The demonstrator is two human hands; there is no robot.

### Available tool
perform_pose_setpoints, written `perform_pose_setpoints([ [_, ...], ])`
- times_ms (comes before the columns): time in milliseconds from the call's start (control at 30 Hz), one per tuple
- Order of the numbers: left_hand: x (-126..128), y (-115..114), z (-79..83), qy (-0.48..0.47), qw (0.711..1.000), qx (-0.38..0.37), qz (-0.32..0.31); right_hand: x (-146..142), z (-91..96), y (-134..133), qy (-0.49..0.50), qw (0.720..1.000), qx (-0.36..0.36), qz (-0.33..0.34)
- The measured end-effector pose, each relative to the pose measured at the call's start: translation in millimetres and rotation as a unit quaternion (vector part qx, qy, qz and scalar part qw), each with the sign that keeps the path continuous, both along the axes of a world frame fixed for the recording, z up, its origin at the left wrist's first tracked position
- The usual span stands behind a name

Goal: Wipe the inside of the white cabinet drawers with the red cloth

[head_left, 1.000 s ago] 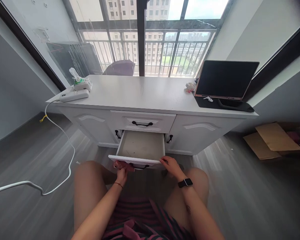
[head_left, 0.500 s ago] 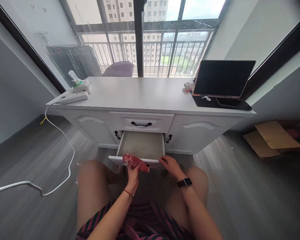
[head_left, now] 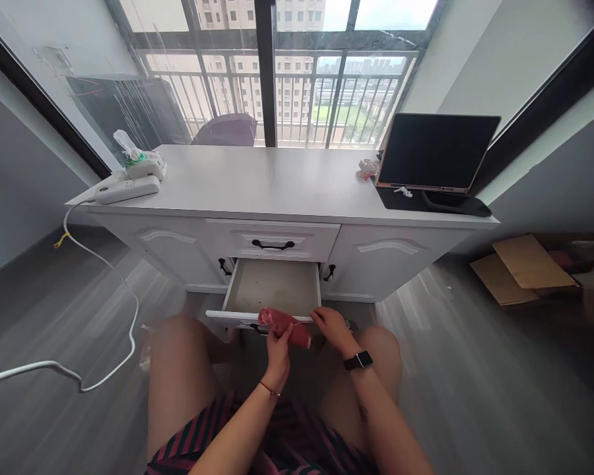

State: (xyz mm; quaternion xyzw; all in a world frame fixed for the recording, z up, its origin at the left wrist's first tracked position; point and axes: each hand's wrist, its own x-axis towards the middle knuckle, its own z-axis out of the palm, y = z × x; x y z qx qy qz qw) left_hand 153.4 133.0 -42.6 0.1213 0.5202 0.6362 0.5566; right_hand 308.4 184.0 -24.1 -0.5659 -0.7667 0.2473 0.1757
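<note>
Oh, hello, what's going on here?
A person is at a white cabinet with its lower middle drawer pulled open. Their left hand holds what looks like a bunched red cloth at the drawer's front edge. Their right hand rests its fingers on that edge, near the right-hand corner.

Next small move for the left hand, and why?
Probably lift the red cloth over the front edge into the drawer: the left hand holds it at that edge, the drawer stands open, and the right hand is at its right front corner.
</note>
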Motion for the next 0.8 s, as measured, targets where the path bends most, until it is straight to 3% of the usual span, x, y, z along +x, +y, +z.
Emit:
perform_pose_setpoints([
  [100, -40, 5, 3.5, 0.006, 0.997, 0.006, 0.078, -4, 0.3, 2, 0.021, 1.000, 0.012, 0.011],
  [267, -102, 9, -0.4, -0.009, 0.987, 0.018, 0.158, -28, 3.9, -12, 0.067, 0.996, 0.064, 0.007],
  [400, -138, 12, -0.3, -0.019, 0.984, -0.021, 0.177, -59, -7.5, -34, 0.030, 0.991, -0.007, 0.132],
  [467, -151, 11, 2.2, -0.021, 0.982, -0.018, 0.186, -72, -19.4, -38, 0.009, 0.986, -0.039, 0.164],
  [633, -165, -1, 15.7, -0.040, 0.982, -0.024, 0.182, -89, -48.4, -26, -0.035, 0.986, -0.110, 0.117],
  [800, -165, -16, 32.7, -0.044, 0.989, -0.042, 0.135, -92, -56.7, -5, -0.025, 0.989, -0.125, 0.079],
])
